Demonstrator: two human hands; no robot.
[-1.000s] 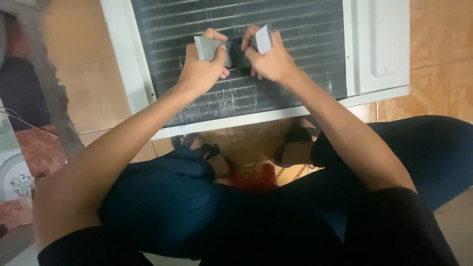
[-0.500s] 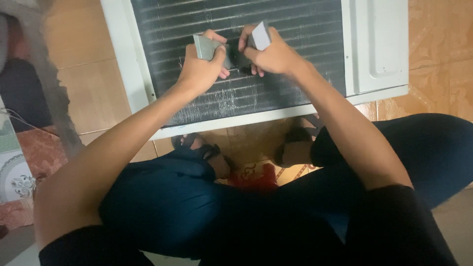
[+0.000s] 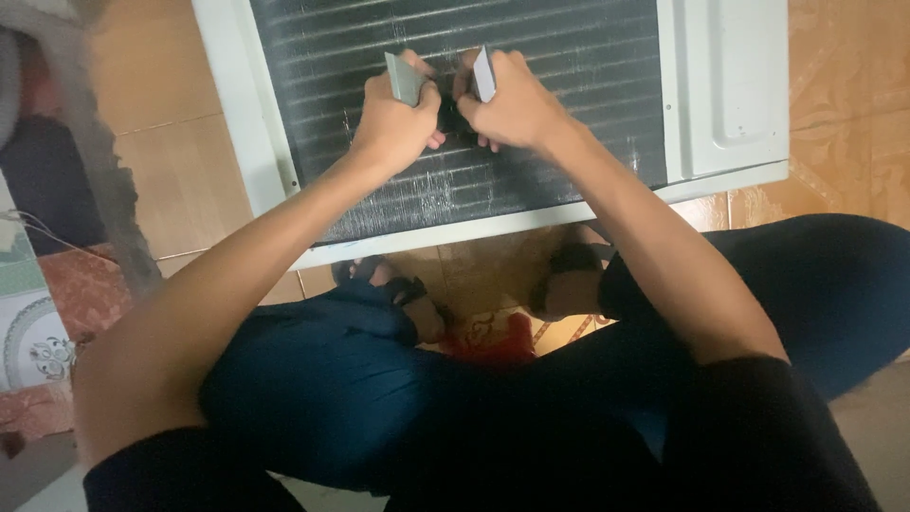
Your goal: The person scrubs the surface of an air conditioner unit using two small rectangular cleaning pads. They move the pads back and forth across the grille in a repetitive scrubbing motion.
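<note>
- the fin comb, a small dark tool with a grey plate sticking up at each end, sits against the upper middle of the dark finned coil; the coil lies in a white air-conditioner casing on the tiled floor in front of our crossed legs
- our left hand is closed around the left grey plate, knuckles up; our right hand is closed around the right plate, fingers curled onto the dark middle part
- both hands touch each other over the tool and press it to the fins; pale scuffed streaks show on the fins just below
- we judge the step in hand to be combing the fins, with the tool set and gripped at both ends
- the next move, as we judge it, calls for an even pull along the fin lines, both hands level, light pressure so the thin fins do not fold; whether the teeth are seated we cannot tell, since our hands hide them
</note>
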